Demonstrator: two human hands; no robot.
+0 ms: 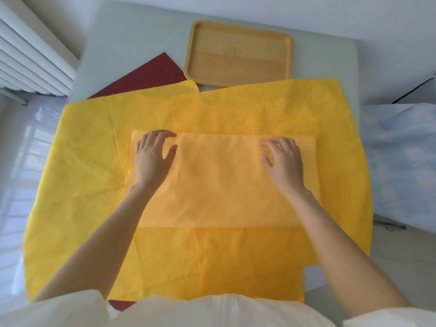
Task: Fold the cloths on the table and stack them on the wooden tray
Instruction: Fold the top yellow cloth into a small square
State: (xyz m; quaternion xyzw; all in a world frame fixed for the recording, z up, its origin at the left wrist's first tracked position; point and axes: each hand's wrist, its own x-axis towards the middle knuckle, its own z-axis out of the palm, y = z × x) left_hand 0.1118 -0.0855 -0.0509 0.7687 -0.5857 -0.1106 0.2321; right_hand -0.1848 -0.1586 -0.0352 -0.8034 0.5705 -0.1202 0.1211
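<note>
1. A folded orange-yellow cloth (224, 180) is laid flat at the table's centre, on top of several unfolded yellow cloths (94, 147) spread beneath it.
2. The left hand (153, 159) is placed at the folded cloth's left end, fingers spread and slightly arched; whether the fingertips touch the fabric cannot be told for certain.
3. The right hand (284, 161) is placed near the right end, fingers likewise spread and lightly curved; nothing is pinched by either hand.
4. A dark red cloth (151, 76) is seen partly buried under the yellow ones at far left; a red corner also shows at the near edge.
5. The wooden tray (192, 55) is set at the far side of the table (132, 31), just beyond the yellow cloths, its near edge slightly overlapped by one; nothing is held in it yet.
6. Step judged: the top cloth is folded once and is being flattened or readied for another fold.
7. Next move judged: one short end would need to be gripped and brought across to the other, edges aligned, without the loose cloths below being dragged.
8. Task judged early: no cloth stacked, several unfolded.
</note>
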